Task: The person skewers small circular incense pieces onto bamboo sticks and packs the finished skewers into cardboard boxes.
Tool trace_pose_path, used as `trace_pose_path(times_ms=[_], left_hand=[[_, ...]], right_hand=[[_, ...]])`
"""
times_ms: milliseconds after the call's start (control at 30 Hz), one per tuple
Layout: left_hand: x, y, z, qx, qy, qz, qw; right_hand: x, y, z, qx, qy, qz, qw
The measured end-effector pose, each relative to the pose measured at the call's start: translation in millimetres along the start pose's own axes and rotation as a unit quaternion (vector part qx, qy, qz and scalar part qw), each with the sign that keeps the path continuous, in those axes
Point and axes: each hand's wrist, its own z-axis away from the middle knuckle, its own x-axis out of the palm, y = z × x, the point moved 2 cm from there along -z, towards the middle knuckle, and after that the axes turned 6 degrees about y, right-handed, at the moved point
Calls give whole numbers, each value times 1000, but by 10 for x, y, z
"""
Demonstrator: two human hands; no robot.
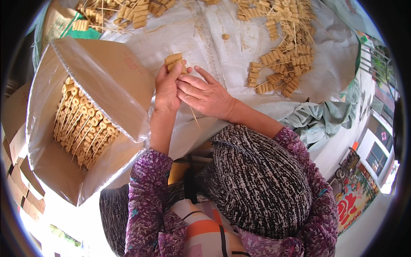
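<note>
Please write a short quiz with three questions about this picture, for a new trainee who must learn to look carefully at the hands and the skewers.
1. True or false: both hands are on the same skewer of tan rolled pieces.
2. Where do the packed skewers lie? A) in the plastic-lined cardboard box at the person's left; B) in a metal tray; C) on the floor.
3. Fill in: the loose skewers at the far right lie on a white ____.

Key
1. True: the left hand and right hand both grip the skewer; its thin stick shows below the hands.
2. A: the cardboard box holds the packed skewers.
3. Sheet: the loose skewers rest on the white sheet.
</note>
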Motion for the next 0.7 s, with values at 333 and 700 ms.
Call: trace_pose_path(times_ms=[333, 700], left_hand=[[-18, 120, 21, -9, -33, -21, 999], [-25, 25, -29, -24, -65, -11, 998]], right_hand=[[-506, 1187, 1054, 518, -155, 181, 821], [-317, 1381, 1441, 617, -154, 110, 764]])
